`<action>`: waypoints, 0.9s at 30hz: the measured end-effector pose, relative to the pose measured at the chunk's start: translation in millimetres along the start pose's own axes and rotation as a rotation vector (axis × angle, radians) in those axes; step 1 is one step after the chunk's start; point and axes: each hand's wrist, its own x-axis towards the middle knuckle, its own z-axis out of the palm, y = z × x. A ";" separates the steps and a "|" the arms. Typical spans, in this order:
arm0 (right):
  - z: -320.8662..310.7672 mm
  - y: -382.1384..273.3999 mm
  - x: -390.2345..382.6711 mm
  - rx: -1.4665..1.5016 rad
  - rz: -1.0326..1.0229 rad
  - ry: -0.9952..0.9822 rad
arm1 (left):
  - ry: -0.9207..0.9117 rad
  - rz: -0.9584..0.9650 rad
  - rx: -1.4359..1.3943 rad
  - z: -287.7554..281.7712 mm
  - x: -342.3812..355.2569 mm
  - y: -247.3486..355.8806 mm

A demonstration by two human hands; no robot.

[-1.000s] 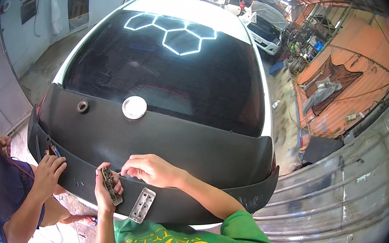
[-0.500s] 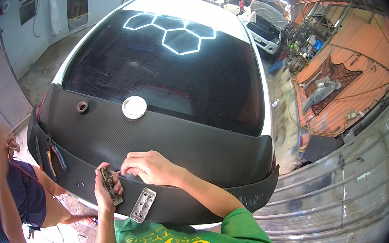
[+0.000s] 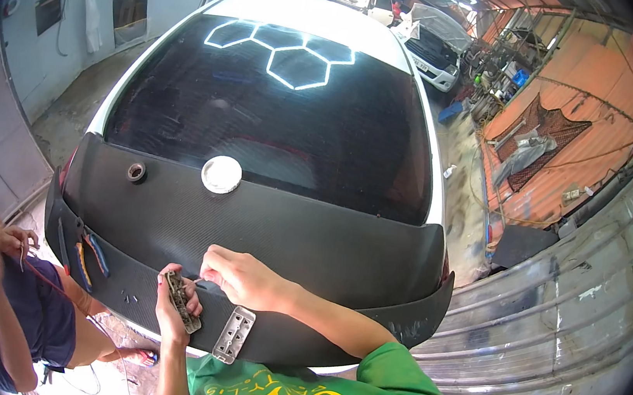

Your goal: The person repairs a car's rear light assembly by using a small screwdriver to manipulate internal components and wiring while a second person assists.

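My left hand [image 3: 169, 315] is closed around the opened half of a power strip [image 3: 182, 298], with its inner parts facing up. Close beside it, my right hand [image 3: 241, 276] pinches something thin that reaches toward the strip; most of it is hidden by the fingers. The strip's light grey socket cover [image 3: 234, 335] lies on the black rear spoiler [image 3: 303, 317], just right of my left hand. A few tiny dark pieces [image 3: 131, 299], too small to name, lie to the left.
Pliers with blue and orange handles [image 3: 97, 254] rest near the spoiler's left end. A white round container [image 3: 222, 175] and a dark ring [image 3: 136, 171] sit on the trunk lid. At left, another person's hand [image 3: 15, 241] holds a reddish wire [image 3: 49, 280].
My right hand has shifted very slightly beside the strip, which stays in my left hand. The other person's raised hand has moved left, blurred.
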 end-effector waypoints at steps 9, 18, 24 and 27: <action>-4.5 0.8 -1.3 0.138 0.052 0.124 | -0.007 0.009 0.011 4.4 0.8 -0.3; 4.1 1.2 -2.3 0.197 0.271 0.036 | 0.013 0.020 -0.002 2.1 2.0 -2.3; 5.0 17.4 -2.6 0.054 -0.144 0.067 | 0.013 0.020 -0.011 -2.0 4.0 -0.6; -5.5 11.5 0.7 0.093 -0.030 0.013 | 0.009 0.027 0.005 0.0 3.5 -0.1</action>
